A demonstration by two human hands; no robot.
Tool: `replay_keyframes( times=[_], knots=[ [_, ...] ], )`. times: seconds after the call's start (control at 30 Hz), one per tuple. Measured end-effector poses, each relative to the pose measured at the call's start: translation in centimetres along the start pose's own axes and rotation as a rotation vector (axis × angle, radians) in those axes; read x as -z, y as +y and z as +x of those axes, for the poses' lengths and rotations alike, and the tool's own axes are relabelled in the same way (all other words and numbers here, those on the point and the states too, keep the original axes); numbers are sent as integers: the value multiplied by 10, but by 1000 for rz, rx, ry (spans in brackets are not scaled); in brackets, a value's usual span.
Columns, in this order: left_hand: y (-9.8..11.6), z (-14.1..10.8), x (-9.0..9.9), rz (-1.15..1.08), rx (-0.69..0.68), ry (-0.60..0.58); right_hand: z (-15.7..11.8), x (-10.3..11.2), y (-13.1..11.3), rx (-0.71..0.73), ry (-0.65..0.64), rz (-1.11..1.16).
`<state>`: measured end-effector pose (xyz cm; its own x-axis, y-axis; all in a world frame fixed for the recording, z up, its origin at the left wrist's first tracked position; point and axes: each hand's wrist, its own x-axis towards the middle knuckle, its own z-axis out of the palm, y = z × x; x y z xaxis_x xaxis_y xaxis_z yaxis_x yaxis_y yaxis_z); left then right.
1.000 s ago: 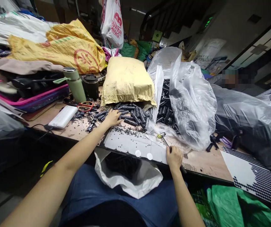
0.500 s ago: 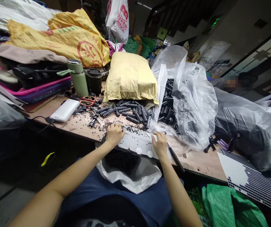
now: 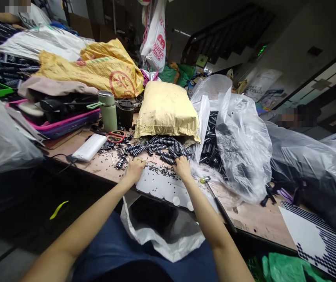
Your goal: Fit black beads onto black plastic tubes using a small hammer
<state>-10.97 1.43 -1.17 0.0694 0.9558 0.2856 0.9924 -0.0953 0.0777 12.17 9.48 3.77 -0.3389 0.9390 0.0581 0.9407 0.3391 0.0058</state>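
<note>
My left hand [image 3: 135, 169] rests at the left end of a white sheet [image 3: 162, 187], its fingers curled down; what is under them is hidden. Against the near side of the pile of black-and-white beaded pieces [image 3: 156, 145] is my right hand [image 3: 182, 166], fingers closed, and I cannot make out what they hold. Many tiny dark bits [image 3: 163, 170] lie scattered over the sheet and the wood between the hands. Behind the pile stands a stuffed yellow bag [image 3: 168, 107]. An open white sack [image 3: 174, 246] sits on the lap below the table edge.
Left of the pile are red-handled scissors [image 3: 116, 136], a white power bank [image 3: 89, 147], a green flask [image 3: 107, 111] and a dark cup [image 3: 125, 113]. On the right, a hammer [image 3: 215, 194] lies near a clear bag [image 3: 242, 145] of black parts. A person's arm [image 3: 2, 16] shows top left.
My right hand has moved from the sheet's right part up and left to the beaded pile. My left hand has shifted slightly left. The view has tilted, and more of the hammer shows.
</note>
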Motion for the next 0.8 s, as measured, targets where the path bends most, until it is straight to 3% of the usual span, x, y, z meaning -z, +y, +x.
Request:
replay_keyframes(
  times=[0.1,0.2,0.27,0.33,0.4,0.47,0.57,0.63,0.8],
  knots=[
    [9,7,3,-88,8,110,2,6,-6,38,-33,38],
    [36,12,6,-207,-226,217,-5,18,-16,89,-77,112],
    [54,15,5,-308,-383,198,-16,27,-19,123,-115,165],
    [68,16,0,-452,-420,152,-28,37,-12,171,-151,298],
    [75,14,-5,-621,-343,144,-36,45,8,173,-141,489],
    [78,11,-9,-786,-239,173,-36,50,39,29,-42,594],
    [80,6,-11,-958,-116,194,-25,44,90,-299,154,502],
    [82,5,-10,-1005,-68,177,-14,33,112,-387,205,474],
    [85,5,-6,-1093,20,113,-1,5,121,-395,216,596]
  ],
)
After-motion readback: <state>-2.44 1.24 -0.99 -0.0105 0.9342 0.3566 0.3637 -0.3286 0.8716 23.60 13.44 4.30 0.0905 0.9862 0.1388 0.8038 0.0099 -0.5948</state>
